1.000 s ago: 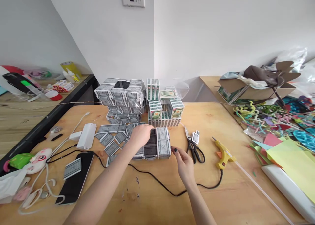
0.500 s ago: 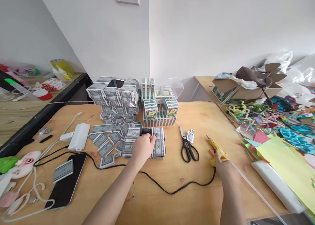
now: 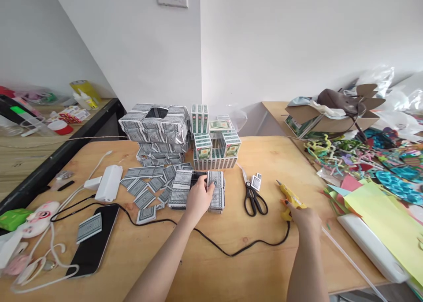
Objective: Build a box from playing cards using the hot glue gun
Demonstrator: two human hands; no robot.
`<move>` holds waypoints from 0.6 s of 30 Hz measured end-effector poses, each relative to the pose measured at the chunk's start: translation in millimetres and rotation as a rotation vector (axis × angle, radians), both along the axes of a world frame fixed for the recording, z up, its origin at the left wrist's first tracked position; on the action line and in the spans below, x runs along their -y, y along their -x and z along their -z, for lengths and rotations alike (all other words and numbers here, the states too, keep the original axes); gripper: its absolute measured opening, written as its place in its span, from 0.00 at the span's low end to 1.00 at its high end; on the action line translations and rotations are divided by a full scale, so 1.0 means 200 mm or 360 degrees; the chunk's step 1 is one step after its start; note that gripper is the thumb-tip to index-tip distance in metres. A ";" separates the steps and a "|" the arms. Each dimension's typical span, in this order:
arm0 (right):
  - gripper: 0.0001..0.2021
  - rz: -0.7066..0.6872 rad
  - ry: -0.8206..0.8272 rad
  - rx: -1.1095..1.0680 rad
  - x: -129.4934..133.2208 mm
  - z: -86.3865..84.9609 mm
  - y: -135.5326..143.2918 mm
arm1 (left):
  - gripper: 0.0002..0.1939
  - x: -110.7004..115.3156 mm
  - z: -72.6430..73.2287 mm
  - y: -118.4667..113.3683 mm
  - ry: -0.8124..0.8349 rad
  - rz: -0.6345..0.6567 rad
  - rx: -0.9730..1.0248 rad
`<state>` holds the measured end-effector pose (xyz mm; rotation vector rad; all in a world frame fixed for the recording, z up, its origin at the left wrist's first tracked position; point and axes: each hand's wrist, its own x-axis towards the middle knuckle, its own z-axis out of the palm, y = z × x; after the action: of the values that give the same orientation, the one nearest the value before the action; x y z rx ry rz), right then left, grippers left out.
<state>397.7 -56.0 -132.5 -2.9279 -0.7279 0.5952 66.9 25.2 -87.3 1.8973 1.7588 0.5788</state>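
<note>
My left hand (image 3: 199,199) is closed at a low box built of folded playing cards (image 3: 180,195). Its thumb and fingertips press on the right side of the box, beside the dark opening, and cover part of it. To the right, my right hand (image 3: 306,225) has its fingers around the handle of a yellow hot glue gun (image 3: 292,196), which lies near the tabletop with its nozzle toward the upper left. A long white glue stick (image 3: 350,260) trails from behind that hand. Loose playing cards (image 3: 144,199) lie left of the box. Black-handled scissors (image 3: 254,200) rest between my hands.
Behind stand a larger playing-card structure (image 3: 157,130) and stacked card packs (image 3: 216,163). The glue gun's black cord (image 3: 228,254) crosses the front. A phone (image 3: 95,249) and white adapter (image 3: 109,183) lie left. Coloured paper (image 3: 386,218), a white device (image 3: 373,249) and craft scraps (image 3: 399,178) cover the right.
My left hand has shifted slightly right along the card box, fingertips now at its right part. My right hand stays at the glue gun, its grip slightly changed. The view has moved a little.
</note>
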 end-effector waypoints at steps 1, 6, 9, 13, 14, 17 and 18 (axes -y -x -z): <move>0.24 -0.0022 -0.0013 -0.0002 0.00 0.00 0.00 | 0.15 0.00 0.01 0.00 -0.0012 0.0001 0.0018; 0.21 -0.0062 -0.0030 -0.0048 0.01 -0.03 -0.01 | 0.16 0.02 0.01 0.02 -0.0106 0.0023 0.0003; 0.22 -0.0093 -0.0001 -0.0115 0.02 -0.03 0.01 | 0.17 0.03 0.01 0.03 -0.0151 0.0059 -0.0038; 0.24 -0.0202 0.0038 -0.0023 -0.02 0.00 0.08 | 0.19 0.05 0.00 0.04 -0.0153 0.0130 -0.0125; 0.26 -0.0214 0.0042 0.0052 -0.03 0.02 0.10 | 0.20 0.05 -0.01 0.05 -0.0143 0.0146 -0.0152; 0.29 -0.0188 0.0009 0.0209 -0.05 0.05 0.14 | 0.21 0.07 -0.02 0.05 -0.0103 0.0197 -0.0207; 0.29 -0.0180 -0.0014 0.0212 -0.05 0.05 0.14 | 0.21 0.07 -0.03 0.05 -0.0091 0.0218 -0.0219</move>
<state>369.5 -46.4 -142.9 -2.9563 -0.9129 0.4065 57.9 11.1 -81.6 2.1227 1.6941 0.4624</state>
